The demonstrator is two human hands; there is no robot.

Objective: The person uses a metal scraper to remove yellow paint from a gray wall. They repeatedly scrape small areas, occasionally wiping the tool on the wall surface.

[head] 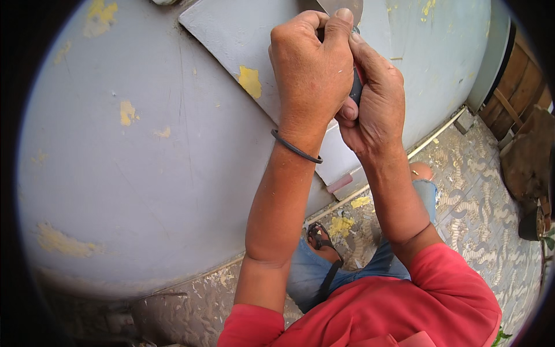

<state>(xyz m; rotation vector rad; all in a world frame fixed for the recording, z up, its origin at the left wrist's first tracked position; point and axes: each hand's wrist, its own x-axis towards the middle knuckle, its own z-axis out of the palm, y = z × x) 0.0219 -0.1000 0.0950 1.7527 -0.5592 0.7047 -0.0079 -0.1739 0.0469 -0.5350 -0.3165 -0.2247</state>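
Observation:
A tool with a dark handle [356, 89] and a flat metal blade [347, 6], which looks like a scraper or putty knife, is held up near the top of the view. My left hand [310, 65] is closed on the handle, its thumb at the base of the blade. My right hand [377, 91] wraps the same handle from the other side, its thumb near the blade's base. The fingers hide much of the handle. Behind them stands a grey painted wall [130, 173] with yellow patches [250, 81] where paint has come off. The blade's far edge is out of view.
A raised panel [225, 47] slants across the wall. A pale pipe [433, 138] runs along the wall's foot. Paint flakes [341, 225] lie on the patterned tile floor [472, 204]. Wooden boards [509, 86] and a plant pot [531, 223] stand at the right.

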